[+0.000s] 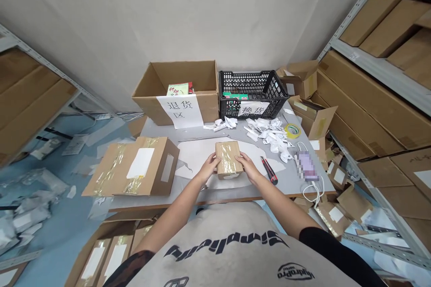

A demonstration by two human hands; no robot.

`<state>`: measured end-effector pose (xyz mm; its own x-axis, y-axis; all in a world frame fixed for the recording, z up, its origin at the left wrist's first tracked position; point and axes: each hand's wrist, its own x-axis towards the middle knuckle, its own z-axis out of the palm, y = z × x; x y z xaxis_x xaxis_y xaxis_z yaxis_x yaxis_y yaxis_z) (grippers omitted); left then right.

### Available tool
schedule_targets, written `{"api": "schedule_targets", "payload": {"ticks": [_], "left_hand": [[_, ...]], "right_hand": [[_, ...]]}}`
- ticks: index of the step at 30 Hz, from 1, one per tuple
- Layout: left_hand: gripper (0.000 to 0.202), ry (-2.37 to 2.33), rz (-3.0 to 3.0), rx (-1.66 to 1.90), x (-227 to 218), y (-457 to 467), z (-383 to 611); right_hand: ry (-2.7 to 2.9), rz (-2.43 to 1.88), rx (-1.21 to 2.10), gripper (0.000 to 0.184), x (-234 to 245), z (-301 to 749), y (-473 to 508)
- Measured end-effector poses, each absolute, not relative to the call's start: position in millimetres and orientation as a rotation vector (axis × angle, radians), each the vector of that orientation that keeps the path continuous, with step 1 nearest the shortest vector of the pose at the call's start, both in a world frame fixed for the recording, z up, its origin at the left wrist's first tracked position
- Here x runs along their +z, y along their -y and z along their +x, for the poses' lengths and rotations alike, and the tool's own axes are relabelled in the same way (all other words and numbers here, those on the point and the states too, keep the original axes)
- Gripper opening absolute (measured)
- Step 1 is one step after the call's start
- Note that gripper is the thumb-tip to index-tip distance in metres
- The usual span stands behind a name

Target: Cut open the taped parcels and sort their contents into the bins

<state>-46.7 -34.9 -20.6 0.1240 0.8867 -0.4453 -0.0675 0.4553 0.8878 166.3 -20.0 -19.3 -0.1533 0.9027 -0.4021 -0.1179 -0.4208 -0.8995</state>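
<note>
A small brown cardboard box (229, 158), sealed with shiny clear tape along its top, sits between my two hands near the front of the table. My left hand (208, 168) grips its left side and my right hand (248, 167) its right side, thumbs toward the top. To the right of my right hand lies a red and black box cutter (269, 170). Beneath the box spreads a white sheet (195, 152) on the grey table (289, 184). Left of my left hand stand larger taped cartons (161, 166) with a white label.
At the back are an open carton (144, 105) with a paper sign and a black plastic crate (229, 110). Crumpled paper (269, 132), a tape roll (292, 131) and a phone (307, 166) with a white cable lie on the right. Shelves of boxes (380, 103) flank the table.
</note>
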Motion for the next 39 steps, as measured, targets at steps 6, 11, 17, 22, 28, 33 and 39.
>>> {"api": "schedule_targets", "payload": {"ticks": [6, 11, 17, 22, 28, 33, 39], "left_hand": [[0.047, -1.030, 1.103, 1.089, -7, 46, -48], [0.048, -1.150, 1.000, 1.092, -24, 49, -39], [0.073, -1.436, 1.003, 0.945, -68, 56, -27], [0.072, -1.388, 0.905, 0.882, -64, 54, -30], [0.055, -1.229, 0.937, 1.034, -31, 47, -35], [0.041, -1.162, 0.825, 1.171, -8, 40, -48], [0.067, -1.385, 0.900, 0.993, -21, 44, -35]], "right_hand": [[0.801, -1.092, 1.653, 0.033, 1, 189, 20], [0.836, -1.192, 1.532, 0.045, -17, 183, 26], [1.053, -1.357, 1.541, 0.058, -66, 173, 41], [1.057, -1.388, 1.530, 0.057, -70, 167, 40], [0.885, -1.265, 1.701, 0.038, -35, 175, 31], [0.803, -1.098, 1.648, 0.036, 2, 183, 21], [0.989, -1.260, 1.735, 0.059, -7, 175, 28]]}}
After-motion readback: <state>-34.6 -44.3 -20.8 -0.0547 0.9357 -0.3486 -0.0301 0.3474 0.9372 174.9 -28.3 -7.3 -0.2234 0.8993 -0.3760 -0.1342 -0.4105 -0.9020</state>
